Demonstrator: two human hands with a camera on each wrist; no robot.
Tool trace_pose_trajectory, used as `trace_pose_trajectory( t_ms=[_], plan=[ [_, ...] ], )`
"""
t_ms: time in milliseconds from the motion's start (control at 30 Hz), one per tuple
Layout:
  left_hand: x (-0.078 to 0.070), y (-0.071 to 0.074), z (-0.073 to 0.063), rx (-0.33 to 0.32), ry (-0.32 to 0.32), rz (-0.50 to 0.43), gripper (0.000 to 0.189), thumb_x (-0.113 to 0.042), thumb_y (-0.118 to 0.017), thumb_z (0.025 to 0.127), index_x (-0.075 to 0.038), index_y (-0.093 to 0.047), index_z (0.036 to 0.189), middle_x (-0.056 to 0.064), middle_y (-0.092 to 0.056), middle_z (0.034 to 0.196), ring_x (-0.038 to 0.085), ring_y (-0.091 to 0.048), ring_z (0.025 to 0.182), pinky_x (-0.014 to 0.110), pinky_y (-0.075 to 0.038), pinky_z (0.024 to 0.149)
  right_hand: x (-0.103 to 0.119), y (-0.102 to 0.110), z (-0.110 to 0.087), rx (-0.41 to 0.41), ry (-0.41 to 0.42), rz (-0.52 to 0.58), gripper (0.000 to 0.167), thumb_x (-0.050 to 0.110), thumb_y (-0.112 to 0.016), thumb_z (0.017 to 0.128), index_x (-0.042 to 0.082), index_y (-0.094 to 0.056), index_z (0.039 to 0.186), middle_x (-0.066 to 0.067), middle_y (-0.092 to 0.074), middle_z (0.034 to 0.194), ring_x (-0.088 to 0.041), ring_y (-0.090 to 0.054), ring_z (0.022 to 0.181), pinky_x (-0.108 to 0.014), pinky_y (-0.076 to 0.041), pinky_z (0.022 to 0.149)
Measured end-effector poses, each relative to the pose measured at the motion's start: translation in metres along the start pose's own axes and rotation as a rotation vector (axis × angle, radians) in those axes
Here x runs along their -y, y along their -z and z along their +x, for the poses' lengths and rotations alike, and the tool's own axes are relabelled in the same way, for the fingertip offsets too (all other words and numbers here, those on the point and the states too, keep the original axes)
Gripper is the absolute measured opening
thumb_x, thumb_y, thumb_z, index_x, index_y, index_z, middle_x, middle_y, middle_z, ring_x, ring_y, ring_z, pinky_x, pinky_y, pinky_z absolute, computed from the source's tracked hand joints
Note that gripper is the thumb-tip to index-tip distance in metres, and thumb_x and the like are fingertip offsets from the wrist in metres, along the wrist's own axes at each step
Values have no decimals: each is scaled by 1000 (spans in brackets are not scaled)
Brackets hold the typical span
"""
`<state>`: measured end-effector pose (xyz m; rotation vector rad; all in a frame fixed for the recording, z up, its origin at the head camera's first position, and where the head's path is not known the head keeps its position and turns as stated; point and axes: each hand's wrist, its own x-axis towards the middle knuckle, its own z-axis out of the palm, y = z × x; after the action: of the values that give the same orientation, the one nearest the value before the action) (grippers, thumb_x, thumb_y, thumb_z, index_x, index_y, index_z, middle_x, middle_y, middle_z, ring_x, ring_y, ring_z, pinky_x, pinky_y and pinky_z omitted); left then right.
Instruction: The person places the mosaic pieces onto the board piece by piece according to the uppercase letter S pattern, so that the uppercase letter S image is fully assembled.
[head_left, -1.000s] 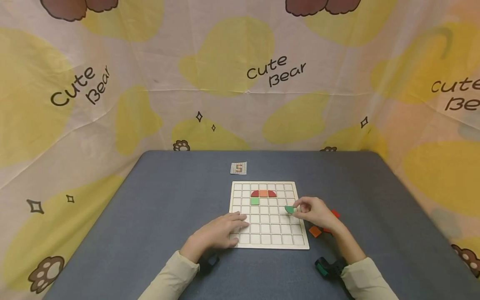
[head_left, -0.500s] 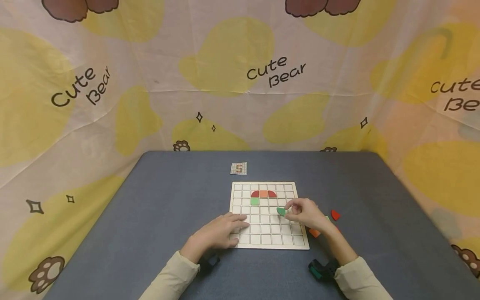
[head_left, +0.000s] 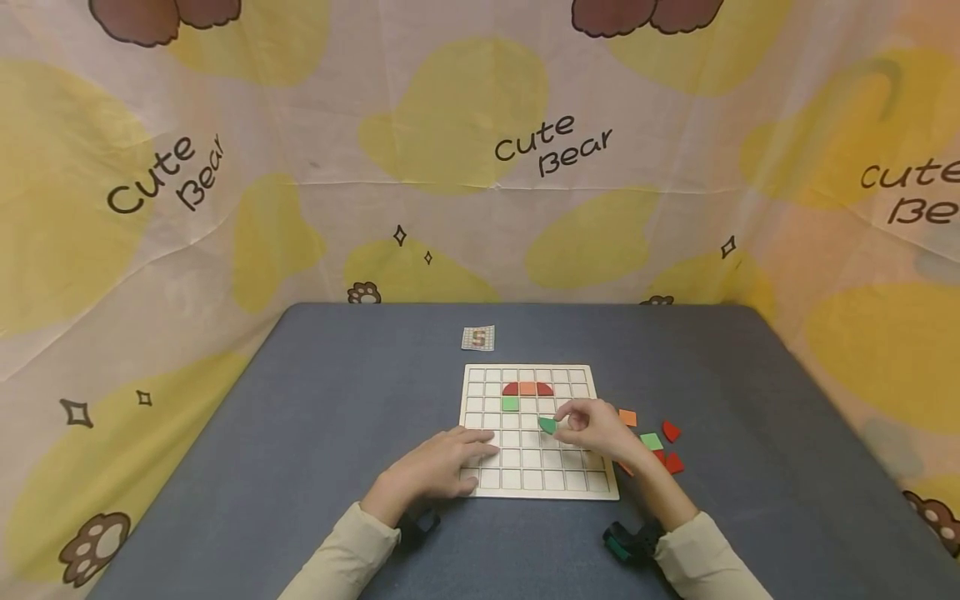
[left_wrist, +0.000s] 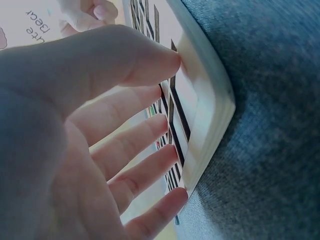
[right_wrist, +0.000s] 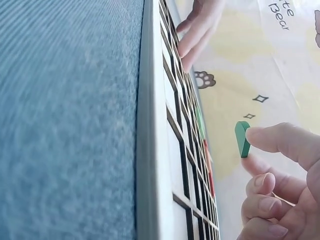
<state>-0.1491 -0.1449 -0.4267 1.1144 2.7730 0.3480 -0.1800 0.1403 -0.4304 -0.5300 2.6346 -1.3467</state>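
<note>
Right hand (head_left: pixel 596 427) pinched green rounded piece (head_left: pixel 547 425) by thumb and finger, above white grid board (head_left: pixel 555 479). Left hand (head_left: pixel 438 462) touched board's left side, fingers apart. Neat placing seemingly called for levelled piece, straight edges squared to grid, board steady.

Pale cloth walls (head_left: pixel 337 125) run from eight o'clock over twelve to four, blotched with yellow; "Cute Bear" lettering (head_left: pixel 555 147) shows just past twelve, a brown paw print (head_left: pixel 94 550) at eight, and a crease (head_left: pixel 450 183) crosses below the lettering. Toward six spreads a blue-grey table (head_left: pixel 360 367) with rounded far corners, in soft light
</note>
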Motion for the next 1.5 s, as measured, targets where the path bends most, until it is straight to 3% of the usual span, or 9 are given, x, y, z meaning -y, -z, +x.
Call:
trace_pose_trajectory(
  t_ms=[400, 967, 1100, 1333, 1500],
  plan=[
    [-1, -1, 0, -4, 9, -12, 48, -12, -61, 81, -13, -62, 129, 5, -55, 142, 25, -53, 128, 48, -47, 103, 5, -10, 7, 6, 14, 52, 24, 12, -75, 79, -3, -68, 97, 2, -47, 66, -5, -39, 57, -20, -35, 52],
    [-2, 0, 1, 11, 29, -17, 48, -14, -62, 82, -13, -61, 130, 5, -54, 144, 26, -52, 130, 49, -45, 105, 7, -22, 18, 48, -37, 129, 24, 10, -74, 79, -4, -68, 98, 4, -43, 62, -5, -35, 52, -19, -31, 46],
    [-2, 1, 1, 10, 30, -19, 48, -14, -61, 82, -13, -61, 130, 5, -53, 144, 25, -51, 131, 48, -45, 105, 9, -26, 22, 31, -80, 125, 22, 9, -74, 79, -2, -68, 97, 4, -43, 62, -6, -35, 53, -18, -30, 47],
    [-2, 1, 1, 12, 29, -13, 48, -15, -61, 83, -14, -61, 130, 5, -53, 144, 26, -51, 131, 48, -45, 105, 10, -32, 29, -15, -59, 39, 20, 8, -75, 78, -2, -70, 94, 3, -46, 62, -8, -38, 56, -18, -31, 49],
    [-2, 0, 1, 12, 29, -18, 48, -15, -62, 83, -14, -61, 131, 5, -53, 144, 25, -51, 131, 48, -45, 106, 12, -36, 32, -19, -83, 41, 19, 7, -73, 79, -2, -70, 95, 3, -45, 62, -10, -37, 56, -19, -31, 49]
  ],
)
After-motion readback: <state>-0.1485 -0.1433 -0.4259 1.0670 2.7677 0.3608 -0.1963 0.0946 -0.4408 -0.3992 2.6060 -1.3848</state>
